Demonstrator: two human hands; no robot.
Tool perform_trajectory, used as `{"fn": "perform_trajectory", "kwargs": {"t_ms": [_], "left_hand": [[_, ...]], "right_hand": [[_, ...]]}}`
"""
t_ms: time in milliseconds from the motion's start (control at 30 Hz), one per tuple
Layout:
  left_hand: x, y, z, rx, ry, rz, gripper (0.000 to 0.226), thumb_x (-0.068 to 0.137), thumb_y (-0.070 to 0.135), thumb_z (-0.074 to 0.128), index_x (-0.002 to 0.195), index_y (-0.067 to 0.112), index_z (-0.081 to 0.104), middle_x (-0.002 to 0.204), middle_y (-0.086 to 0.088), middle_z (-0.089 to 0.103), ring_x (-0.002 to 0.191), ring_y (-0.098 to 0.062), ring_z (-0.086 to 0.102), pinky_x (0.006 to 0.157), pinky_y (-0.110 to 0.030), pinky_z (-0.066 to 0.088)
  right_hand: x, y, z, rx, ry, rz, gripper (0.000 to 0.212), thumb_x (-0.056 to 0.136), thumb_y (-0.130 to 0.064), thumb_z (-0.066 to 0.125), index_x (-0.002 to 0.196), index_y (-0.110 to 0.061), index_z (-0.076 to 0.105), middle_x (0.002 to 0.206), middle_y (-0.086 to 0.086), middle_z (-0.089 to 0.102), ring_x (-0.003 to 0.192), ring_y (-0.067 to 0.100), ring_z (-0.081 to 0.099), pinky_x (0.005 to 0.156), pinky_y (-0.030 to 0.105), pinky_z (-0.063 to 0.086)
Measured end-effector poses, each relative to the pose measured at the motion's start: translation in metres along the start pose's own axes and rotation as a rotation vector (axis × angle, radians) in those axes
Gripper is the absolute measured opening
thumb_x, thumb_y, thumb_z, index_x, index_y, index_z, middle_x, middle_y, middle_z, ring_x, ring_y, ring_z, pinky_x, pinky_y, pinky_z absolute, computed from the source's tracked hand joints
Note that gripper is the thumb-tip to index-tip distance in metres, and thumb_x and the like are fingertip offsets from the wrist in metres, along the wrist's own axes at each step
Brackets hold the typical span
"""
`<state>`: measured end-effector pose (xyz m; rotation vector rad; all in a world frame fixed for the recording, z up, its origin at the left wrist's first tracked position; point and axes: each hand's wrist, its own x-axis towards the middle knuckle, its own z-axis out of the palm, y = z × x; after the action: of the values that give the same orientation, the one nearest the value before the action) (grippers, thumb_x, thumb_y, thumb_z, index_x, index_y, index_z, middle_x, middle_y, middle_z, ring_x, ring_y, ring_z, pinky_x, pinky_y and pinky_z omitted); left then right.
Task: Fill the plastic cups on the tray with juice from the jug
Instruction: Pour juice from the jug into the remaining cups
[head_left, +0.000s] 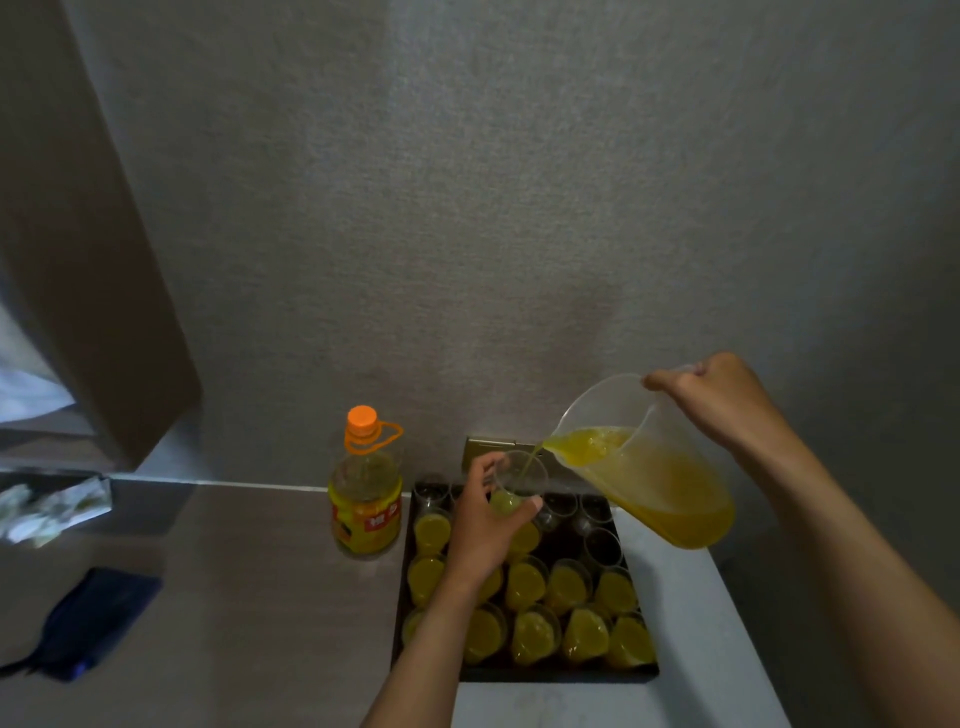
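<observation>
My right hand (714, 397) grips the handle of a clear plastic jug (654, 467), tilted to the left and about half full of orange juice. A thin stream runs from its spout into a clear plastic cup (519, 480). My left hand (480, 525) holds that cup above the back of a dark tray (402, 582). A little juice sits in the cup's bottom. Several cups (524, 584) on the tray's front rows hold juice. Several empty cups (602, 545) stand at the back right.
A large juice bottle (365, 493) with an orange cap stands just left of the tray. A dark blue pouch (88, 623) lies on the counter at the left, crumpled wrapping (52, 512) behind it. The wall rises right behind the tray.
</observation>
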<state>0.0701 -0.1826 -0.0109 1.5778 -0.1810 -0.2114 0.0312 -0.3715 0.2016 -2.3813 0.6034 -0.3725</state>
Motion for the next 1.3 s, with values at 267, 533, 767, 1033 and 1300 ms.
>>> {"fn": "perform_trajectory", "kwargs": {"t_ms": [267,533,767,1033,1300], "left_hand": [[-0.001,-0.003,0.002,-0.001,0.004,0.003,0.057,0.082,0.024,0.084,0.125,0.041,0.050,0.125,0.030,0.053,0.116,0.014,0.046,0.087,-0.009,0.039],[0.000,-0.009,0.002,0.019,0.010,-0.013,0.063,0.081,0.025,0.084,0.132,0.037,0.049,0.133,0.024,0.052,0.123,0.000,0.048,0.100,-0.024,0.043],[0.000,-0.010,0.002,0.027,0.007,-0.007,0.060,0.082,0.023,0.084,0.125,0.043,0.048,0.123,0.033,0.051,0.113,0.015,0.045,0.089,-0.011,0.040],[0.000,-0.010,0.004,0.024,0.011,-0.014,0.060,0.082,0.023,0.083,0.126,0.042,0.048,0.125,0.031,0.051,0.116,0.009,0.047,0.088,-0.011,0.039],[-0.001,-0.011,0.003,0.020,0.008,-0.013,0.059,0.082,0.021,0.083,0.126,0.041,0.048,0.124,0.031,0.052,0.114,0.015,0.045,0.083,-0.006,0.040]], "right_hand": [[-0.001,-0.003,-0.003,-0.017,-0.009,0.012,0.052,0.085,-0.037,0.074,0.102,0.012,0.069,0.107,0.031,0.069,0.102,0.046,0.067,0.090,0.054,0.055],[0.002,0.001,-0.002,-0.009,-0.009,0.023,0.044,0.086,-0.033,0.075,0.067,0.004,0.060,0.066,0.025,0.060,0.071,0.039,0.064,0.069,0.043,0.050],[-0.003,-0.002,-0.004,-0.022,-0.009,0.012,0.047,0.087,-0.033,0.074,0.091,0.013,0.068,0.099,0.031,0.070,0.095,0.042,0.068,0.085,0.051,0.055],[-0.007,-0.006,-0.007,-0.031,-0.017,0.039,0.046,0.087,-0.034,0.074,0.077,0.009,0.065,0.091,0.026,0.073,0.098,0.044,0.067,0.087,0.054,0.054],[-0.005,-0.006,-0.007,-0.031,-0.021,0.033,0.049,0.086,-0.035,0.074,0.085,0.013,0.066,0.098,0.032,0.069,0.097,0.045,0.067,0.086,0.052,0.055]]}}
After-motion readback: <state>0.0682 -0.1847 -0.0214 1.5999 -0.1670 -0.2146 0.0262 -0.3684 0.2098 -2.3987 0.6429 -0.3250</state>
